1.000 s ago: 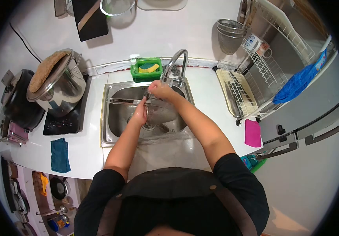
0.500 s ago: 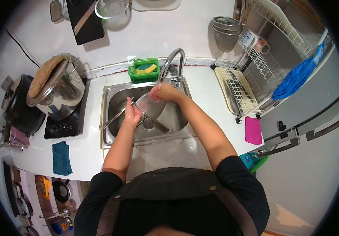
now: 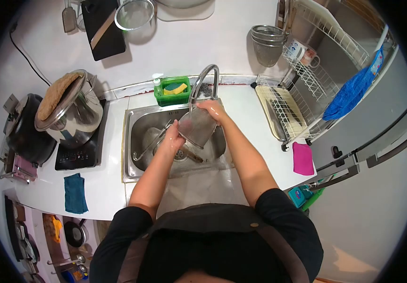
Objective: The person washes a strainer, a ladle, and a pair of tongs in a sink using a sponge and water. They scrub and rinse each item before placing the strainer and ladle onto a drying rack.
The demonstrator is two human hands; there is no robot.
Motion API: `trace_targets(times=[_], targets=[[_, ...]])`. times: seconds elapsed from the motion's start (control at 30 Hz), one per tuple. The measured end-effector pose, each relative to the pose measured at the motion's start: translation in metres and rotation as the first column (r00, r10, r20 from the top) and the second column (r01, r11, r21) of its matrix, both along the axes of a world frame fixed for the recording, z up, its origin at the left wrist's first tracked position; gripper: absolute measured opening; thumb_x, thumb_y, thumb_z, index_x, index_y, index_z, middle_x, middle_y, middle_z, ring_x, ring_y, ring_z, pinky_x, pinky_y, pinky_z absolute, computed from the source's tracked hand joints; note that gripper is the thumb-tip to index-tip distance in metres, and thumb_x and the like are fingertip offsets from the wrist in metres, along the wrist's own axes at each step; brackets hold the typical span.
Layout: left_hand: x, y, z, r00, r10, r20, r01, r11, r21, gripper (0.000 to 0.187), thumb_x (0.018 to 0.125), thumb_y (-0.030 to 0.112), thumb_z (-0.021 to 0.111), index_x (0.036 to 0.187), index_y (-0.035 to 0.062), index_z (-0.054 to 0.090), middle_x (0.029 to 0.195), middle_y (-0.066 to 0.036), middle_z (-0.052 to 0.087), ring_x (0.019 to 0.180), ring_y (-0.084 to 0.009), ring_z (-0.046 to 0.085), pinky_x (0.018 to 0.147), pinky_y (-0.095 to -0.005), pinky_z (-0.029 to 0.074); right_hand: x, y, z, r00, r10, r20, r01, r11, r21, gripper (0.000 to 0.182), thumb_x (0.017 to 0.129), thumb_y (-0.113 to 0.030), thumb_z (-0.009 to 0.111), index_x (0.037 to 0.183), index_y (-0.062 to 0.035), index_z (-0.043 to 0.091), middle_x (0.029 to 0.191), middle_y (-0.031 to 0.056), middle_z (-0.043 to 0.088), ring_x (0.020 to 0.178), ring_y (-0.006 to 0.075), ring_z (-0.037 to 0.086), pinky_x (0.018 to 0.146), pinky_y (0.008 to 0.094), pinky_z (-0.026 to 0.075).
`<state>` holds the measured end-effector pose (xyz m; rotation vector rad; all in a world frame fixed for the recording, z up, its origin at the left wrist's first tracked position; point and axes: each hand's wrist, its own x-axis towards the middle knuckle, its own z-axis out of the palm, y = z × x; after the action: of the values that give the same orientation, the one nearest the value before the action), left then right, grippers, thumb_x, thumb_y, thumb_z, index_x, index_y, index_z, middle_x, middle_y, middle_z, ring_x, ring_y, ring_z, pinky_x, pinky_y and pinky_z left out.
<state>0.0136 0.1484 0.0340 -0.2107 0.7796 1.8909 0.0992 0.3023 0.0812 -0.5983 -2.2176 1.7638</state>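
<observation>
A mesh strainer (image 3: 198,128) is tilted under the curved faucet (image 3: 206,70), above the steel sink (image 3: 137,172). My left hand (image 3: 172,137) is closed on the strainer's rim at its left side, where a long metal handle reaches down to the left. At the upper right of the strainer, my right hand (image 3: 213,111) grips its edge with the fingers partly behind the mesh. Below, another utensil with a brown handle (image 3: 193,155) lies in the sink near the drain. Behind the sink, a green container (image 3: 172,96) holds a yellow and green sponge (image 3: 175,88).
On the left, a steel pot (image 3: 73,120) stands on a black induction cooker (image 3: 77,155), beside a blue cloth (image 3: 75,193). To the right are a white wire dish rack (image 3: 290,113) and a pink cloth (image 3: 303,159). Strainers (image 3: 267,47) hang on the wall.
The strainer has turned and moved right, with its mesh now more upright. My left hand has shifted right onto its rim, and my right hand has moved right to its far edge.
</observation>
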Motion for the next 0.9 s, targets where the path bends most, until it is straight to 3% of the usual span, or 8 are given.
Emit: trace_targets(times=[0.1,0.23,0.5,0.57,0.67,0.8,0.87,0.9], targets=[[0.005,-0.009,-0.004,0.996,0.063,0.058,-0.061,0.998,-0.031,0.046,0.091,0.034,0.031,0.112,-0.0047,0.042,0.113,-0.019,0.048,0.103,-0.0308,0.047,0.092,-0.0421,0.035,0.007,-0.001,0.003,0.988,0.066,-0.14,-0.109,0.937,-0.333,0.04,0.074,-0.031,0.062,0.098,0.0002,0.056,0.097,0.0048,0.057,0.091,0.0144,0.052,0.078,0.0281,0.041],[0.009,-0.017,-0.032,0.989,0.039,0.141,-0.033,0.999,-0.042,0.043,0.089,0.036,0.033,0.111,0.0017,0.046,0.113,-0.015,0.049,0.101,-0.0297,0.048,0.09,-0.0419,0.036,-0.009,-0.034,0.024,0.972,0.215,-0.096,-0.149,0.877,0.457,0.034,0.072,-0.029,0.063,0.094,-0.003,0.059,0.088,0.0066,0.059,0.083,0.0131,0.054,0.073,0.0258,0.042],[-0.012,-0.002,-0.092,0.988,0.023,-0.15,-0.068,0.952,-0.299,0.039,0.084,0.028,0.033,0.113,0.0041,0.046,0.109,-0.013,0.051,0.098,-0.0253,0.048,0.088,-0.0412,0.035,-0.049,-0.063,0.015,0.952,-0.148,-0.267,0.256,0.864,0.434,0.016,0.069,-0.021,0.058,0.068,-0.0054,0.062,0.069,0.0083,0.061,0.063,0.0206,0.058,0.054,0.0312,0.044],[-0.028,0.009,-0.098,0.979,0.127,0.16,-0.082,0.961,-0.263,0.039,0.082,0.022,0.03,0.112,0.0042,0.047,0.109,-0.012,0.05,0.095,-0.0249,0.047,0.087,-0.0423,0.035,-0.046,-0.077,0.001,0.872,0.107,-0.478,0.421,0.334,0.843,0.012,0.07,-0.022,0.058,0.072,-0.0109,0.062,0.083,0.0053,0.06,0.073,0.0198,0.057,0.058,0.033,0.045],[0.013,-0.013,-0.034,0.989,0.062,0.136,-0.023,0.962,-0.271,0.043,0.084,0.025,0.025,0.114,0.0048,0.047,0.118,-0.012,0.046,0.105,-0.0265,0.045,0.089,-0.0435,0.034,-0.019,-0.09,0.02,0.937,0.293,-0.189,0.195,0.008,0.981,0.015,0.072,-0.025,0.058,0.081,-0.0123,0.061,0.1,0.0028,0.054,0.097,0.0212,0.049,0.071,0.0354,0.044],[0.01,-0.02,-0.048,0.986,-0.087,0.142,0.101,0.99,-0.095,0.046,0.084,0.027,0.022,0.116,0.0048,0.046,0.124,-0.012,0.042,0.115,-0.0274,0.039,0.092,-0.046,0.032,-0.018,-0.068,0.026,0.85,0.527,-0.018,-0.017,0.061,0.998,0.017,0.073,-0.026,0.058,0.082,-0.0109,0.061,0.095,0.0024,0.056,0.092,0.0216,0.052,0.074,0.0342,0.043],[0.008,-0.014,-0.042,0.981,-0.037,0.193,0.063,0.989,-0.134,0.043,0.084,0.027,0.026,0.111,0.0051,0.05,0.118,-0.011,0.048,0.111,-0.0268,0.043,0.091,-0.0458,0.033,-0.025,-0.054,0.008,0.888,0.355,-0.292,-0.098,0.767,0.634,0.028,0.072,-0.031,0.058,0.093,-0.0131,0.059,0.093,0.0055,0.056,0.084,0.0268,0.054,0.073,0.0354,0.042],[0.006,-0.014,-0.037,0.973,0.018,0.23,0.022,0.985,-0.17,0.04,0.083,0.027,0.03,0.105,0.0055,0.054,0.112,-0.01,0.053,0.106,-0.0263,0.048,0.09,-0.0456,0.035,-0.027,-0.05,0.0,0.888,0.354,-0.294,-0.098,0.769,0.631,0.028,0.072,-0.031,0.058,0.093,-0.0131,0.059,0.093,0.0055,0.056,0.084,0.0268,0.054,0.073,0.0354,0.042]])
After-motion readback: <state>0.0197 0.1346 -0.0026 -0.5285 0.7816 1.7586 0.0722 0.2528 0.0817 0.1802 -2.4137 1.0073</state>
